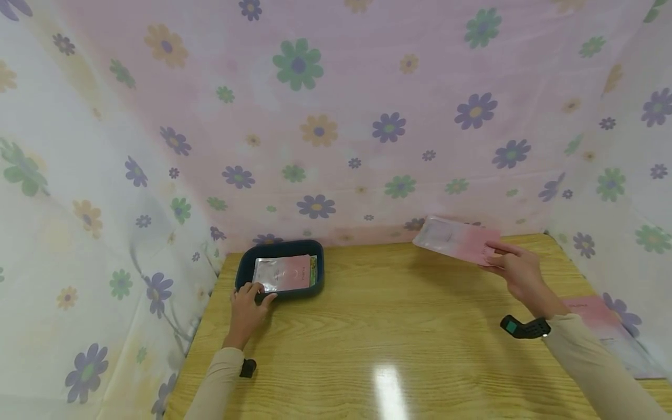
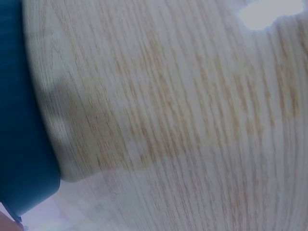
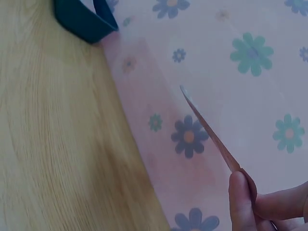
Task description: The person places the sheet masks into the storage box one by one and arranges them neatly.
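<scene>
At the table's far left stands a dark teal plastic basket (image 1: 321,265), its near rim held by my left hand (image 1: 248,309). Inside it lies a flat pink-and-silver packet (image 1: 286,273), with a green-yellow packet (image 1: 313,270) showing past its right edge. On the far right, my right hand (image 1: 520,274) pinches another flat pink-and-silver packet (image 1: 457,238) by one end, raised over the table with its silver end pointing left. The right wrist view shows this packet (image 3: 211,134) edge-on between thumb and fingers. The left wrist view catches the basket's side (image 2: 26,115).
A further pink-and-silver packet (image 1: 604,326) lies at the table's right edge, partly covered by the right forearm. The wood-grain table (image 1: 367,315) stretches between both hands. Flower-printed cloth (image 1: 346,87) hangs behind it and along both sides.
</scene>
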Available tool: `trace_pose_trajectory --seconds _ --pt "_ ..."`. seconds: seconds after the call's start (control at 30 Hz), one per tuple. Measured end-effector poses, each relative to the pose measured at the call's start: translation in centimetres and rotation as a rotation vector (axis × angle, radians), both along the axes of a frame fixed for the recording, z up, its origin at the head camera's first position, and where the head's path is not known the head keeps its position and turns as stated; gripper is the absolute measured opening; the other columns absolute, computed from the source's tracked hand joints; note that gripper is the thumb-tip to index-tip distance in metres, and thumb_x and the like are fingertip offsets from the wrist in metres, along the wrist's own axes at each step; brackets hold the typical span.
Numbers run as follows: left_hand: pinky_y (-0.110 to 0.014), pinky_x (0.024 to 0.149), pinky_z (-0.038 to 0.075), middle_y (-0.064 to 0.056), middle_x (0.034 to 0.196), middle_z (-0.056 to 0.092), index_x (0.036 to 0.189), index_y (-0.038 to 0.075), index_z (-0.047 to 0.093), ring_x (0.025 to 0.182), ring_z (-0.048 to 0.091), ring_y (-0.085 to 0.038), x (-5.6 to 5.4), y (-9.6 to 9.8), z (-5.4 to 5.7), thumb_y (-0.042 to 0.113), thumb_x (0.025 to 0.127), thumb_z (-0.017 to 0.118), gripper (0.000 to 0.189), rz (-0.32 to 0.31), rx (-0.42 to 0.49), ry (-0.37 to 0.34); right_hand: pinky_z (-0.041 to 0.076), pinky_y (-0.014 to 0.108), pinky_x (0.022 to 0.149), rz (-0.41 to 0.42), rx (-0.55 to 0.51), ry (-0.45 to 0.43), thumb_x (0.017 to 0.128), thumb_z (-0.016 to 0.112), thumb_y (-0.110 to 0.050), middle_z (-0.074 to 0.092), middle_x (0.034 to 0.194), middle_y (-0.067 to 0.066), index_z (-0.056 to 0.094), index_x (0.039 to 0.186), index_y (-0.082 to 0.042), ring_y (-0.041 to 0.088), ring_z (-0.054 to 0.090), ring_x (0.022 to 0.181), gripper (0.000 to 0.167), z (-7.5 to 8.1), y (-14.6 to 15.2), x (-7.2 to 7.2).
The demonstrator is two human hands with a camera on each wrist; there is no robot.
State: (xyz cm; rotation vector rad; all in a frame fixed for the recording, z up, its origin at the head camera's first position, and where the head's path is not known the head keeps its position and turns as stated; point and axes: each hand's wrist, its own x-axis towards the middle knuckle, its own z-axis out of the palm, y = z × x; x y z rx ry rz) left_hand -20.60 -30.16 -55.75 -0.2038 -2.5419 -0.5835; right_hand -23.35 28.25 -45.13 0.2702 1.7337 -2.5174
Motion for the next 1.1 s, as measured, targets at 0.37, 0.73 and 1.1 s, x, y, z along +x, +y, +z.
trace_pose_trajectory --seconds 0.37,0.73,1.1 --pt "-0.071 0.092 0.024 -0.008 0.081 0.051 0.081 0.007 0.054 0.081 0.051 -0.032 0.0 -0.2 0.1 0.023 0.075 0.081 0.032 0.001 0.009 0.015 0.054 0.033 0.072 0.117 0.019 0.053 0.087 0.055 0.015 0.060 0.106 -0.004 0.066 0.111 -0.011 0.013 0.062 0.076 0.037 1.2 -2.7 0.1" --pt "-0.071 0.091 0.025 -0.009 0.081 0.051 0.082 0.006 0.055 0.081 0.051 -0.032 -0.1 -0.4 0.1 0.024 0.074 0.081 0.033 0.005 -0.012 0.030 0.054 0.032 0.075 0.214 0.174 0.031 0.090 0.054 0.009 0.051 0.113 -0.001 0.039 0.139 0.006 0.013 0.063 0.084 0.052 2.1 -6.5 -0.6" --pt "-0.071 0.091 0.025 -0.007 0.081 0.051 0.080 0.009 0.053 0.080 0.053 -0.032 -0.2 -0.1 -0.3 0.023 0.073 0.083 0.034 -0.004 -0.019 0.046 0.054 0.033 0.074 0.258 0.191 0.053 0.088 0.054 0.011 0.050 0.118 0.003 0.041 0.137 0.009 0.015 0.062 0.083 0.051 1.8 -10.7 -1.6"
